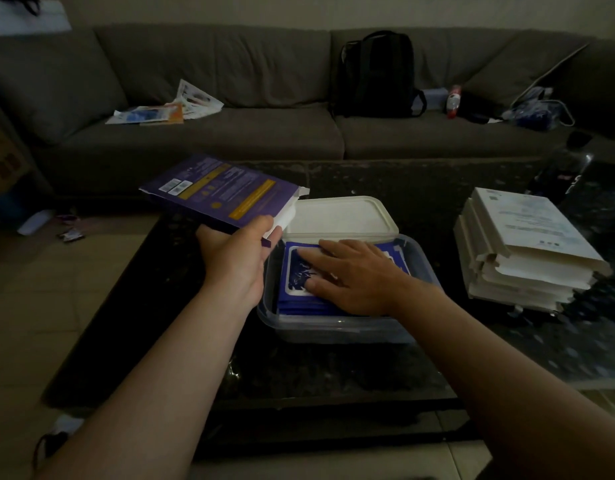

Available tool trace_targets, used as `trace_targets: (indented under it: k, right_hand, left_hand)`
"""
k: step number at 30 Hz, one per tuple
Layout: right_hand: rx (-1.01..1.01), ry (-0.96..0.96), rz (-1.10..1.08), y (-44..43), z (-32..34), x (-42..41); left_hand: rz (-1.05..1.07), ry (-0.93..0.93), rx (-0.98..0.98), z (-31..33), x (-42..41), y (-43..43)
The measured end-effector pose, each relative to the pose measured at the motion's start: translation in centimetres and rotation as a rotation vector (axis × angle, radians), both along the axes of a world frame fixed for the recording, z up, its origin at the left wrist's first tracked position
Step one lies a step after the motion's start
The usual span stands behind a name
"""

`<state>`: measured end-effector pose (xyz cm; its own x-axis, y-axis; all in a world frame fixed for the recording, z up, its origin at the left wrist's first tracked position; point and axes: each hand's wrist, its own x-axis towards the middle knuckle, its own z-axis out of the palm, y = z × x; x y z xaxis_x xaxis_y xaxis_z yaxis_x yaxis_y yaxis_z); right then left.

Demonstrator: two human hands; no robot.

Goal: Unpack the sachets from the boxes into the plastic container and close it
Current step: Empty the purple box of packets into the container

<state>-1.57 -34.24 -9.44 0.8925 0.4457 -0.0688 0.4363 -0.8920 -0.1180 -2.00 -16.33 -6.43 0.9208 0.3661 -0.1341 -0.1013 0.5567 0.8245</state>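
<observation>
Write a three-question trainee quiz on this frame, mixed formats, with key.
1. True or false: the left hand holds the purple box.
2. Fill in: the white lid is ___ the plastic container (on/off).
3. The right hand lies flat on: A) the white lid B) the blue sachets C) the black backpack.
Key: 1 true; 2 off; 3 B.

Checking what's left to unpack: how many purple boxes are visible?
1: the purple box, held in the left hand beside the container. The pale stack at right may hide more.
</observation>
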Motion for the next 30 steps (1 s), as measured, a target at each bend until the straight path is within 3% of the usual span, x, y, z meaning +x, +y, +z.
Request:
trace_targets:
  k: [8, 21, 27, 30]
  right_hand:
    - [-0.094, 0.023, 0.027, -0.5, -0.4, 0.1]
    - [-0.086, -0.041, 0.047, -0.3, -1.4, 0.3]
    - [-0.037, -0.049, -0.002, -0.1, -0.8, -0.1]
    - [0.147, -0.052, -0.118, -0.7, 1.2, -1.1]
  left_hand:
    - [-0.013, -0.013, 0.025, -0.2, 0.1, -0.1]
    - [-0.067, -0.028, 0.02, -0.6, 0.0, -0.2]
    - [-0.165, -0.042, -0.058, 0.3, 0.3, -1.0]
    - [-0.211, -0.039, -0.104, 1.3, 1.0, -2.0]
